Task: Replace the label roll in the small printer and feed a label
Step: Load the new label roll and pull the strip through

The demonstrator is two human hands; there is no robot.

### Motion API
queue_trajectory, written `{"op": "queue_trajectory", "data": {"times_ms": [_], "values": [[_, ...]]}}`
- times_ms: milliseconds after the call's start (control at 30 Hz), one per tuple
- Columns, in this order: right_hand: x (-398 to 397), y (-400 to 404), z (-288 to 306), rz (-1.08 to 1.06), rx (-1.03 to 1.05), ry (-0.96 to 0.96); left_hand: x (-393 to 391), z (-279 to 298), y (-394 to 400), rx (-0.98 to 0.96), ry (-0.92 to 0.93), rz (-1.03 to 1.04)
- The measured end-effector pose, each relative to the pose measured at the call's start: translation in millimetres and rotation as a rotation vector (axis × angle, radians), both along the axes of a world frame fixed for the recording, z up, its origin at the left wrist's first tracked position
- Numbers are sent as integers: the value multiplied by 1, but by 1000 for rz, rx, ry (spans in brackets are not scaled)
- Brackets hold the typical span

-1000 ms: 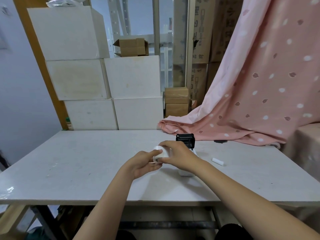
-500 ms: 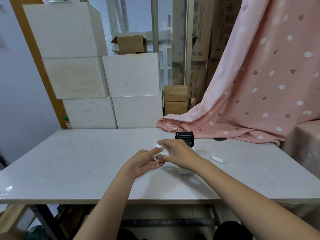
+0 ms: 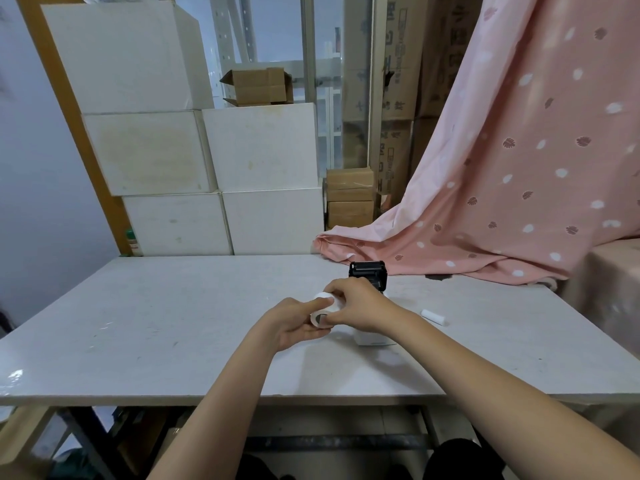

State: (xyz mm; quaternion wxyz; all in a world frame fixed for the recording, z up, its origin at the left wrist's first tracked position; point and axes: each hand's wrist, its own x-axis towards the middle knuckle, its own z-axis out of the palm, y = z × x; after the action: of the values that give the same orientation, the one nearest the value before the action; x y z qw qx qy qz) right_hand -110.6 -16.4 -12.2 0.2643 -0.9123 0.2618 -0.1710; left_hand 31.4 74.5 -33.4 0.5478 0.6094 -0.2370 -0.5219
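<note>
In the head view, both hands hold the white label roll (image 3: 323,308) above the middle of the bench (image 3: 166,317). The left hand (image 3: 291,323) supports it from below with curled fingers, and the right hand (image 3: 356,306) pinches it from above with the fingertips closed on its rim; the dark core hole faces the camera. The small printer (image 3: 369,277), white with its black lid standing open, sits just behind the right hand. Compared with half a second ago, the grip is nearly the same and the roll is turned slightly. A small white cylinder (image 3: 433,317) lies toward the right edge. White boxes (image 3: 259,147) and a pink curtain (image 3: 519,150) stand behind the far edge.
</note>
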Motion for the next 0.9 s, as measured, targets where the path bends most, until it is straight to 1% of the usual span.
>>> {"op": "queue_trajectory", "data": {"times_ms": [200, 300, 333, 367, 433, 467, 500, 533, 567, 633, 767, 900], "values": [[-4, -5, 7, -35, 30, -2, 2, -3, -5, -25, 62, -43], [-12, -13, 12, -62, 26, 9, 6, -9, -7, -12, 25, -9], [-16, -17, 15, -78, 16, 7, 4, -12, -7, -23, -23, 11], [-20, -22, 19, -103, 5, 0, 2, -17, -8, -39, -136, 20], [-32, -31, 27, -168, 2, -18, -3, -27, -11, -61, -545, -26], [-38, -36, 31, -202, 8, -21, -8, -31, -15, -76, -757, -97], [-44, -41, 35, -234, 12, -21, -14, -35, -19, -89, -925, -191], [-50, -46, 37, -262, 15, -14, -20, -39, -25, -100, -1041, -279], [-55, -50, 39, -287, 20, -10, -24, -42, -29, -106, -1115, -339], [-62, -57, 38, -342, 29, -12, -29, -47, -37, -126, -1160, -357], [-74, -63, 35, -434, 63, 16, -35, -49, -42, -193, -1174, -291], [-78, -62, 37, -476, 104, 18, -57, -52, -41, -256, -1198, -223]]}}
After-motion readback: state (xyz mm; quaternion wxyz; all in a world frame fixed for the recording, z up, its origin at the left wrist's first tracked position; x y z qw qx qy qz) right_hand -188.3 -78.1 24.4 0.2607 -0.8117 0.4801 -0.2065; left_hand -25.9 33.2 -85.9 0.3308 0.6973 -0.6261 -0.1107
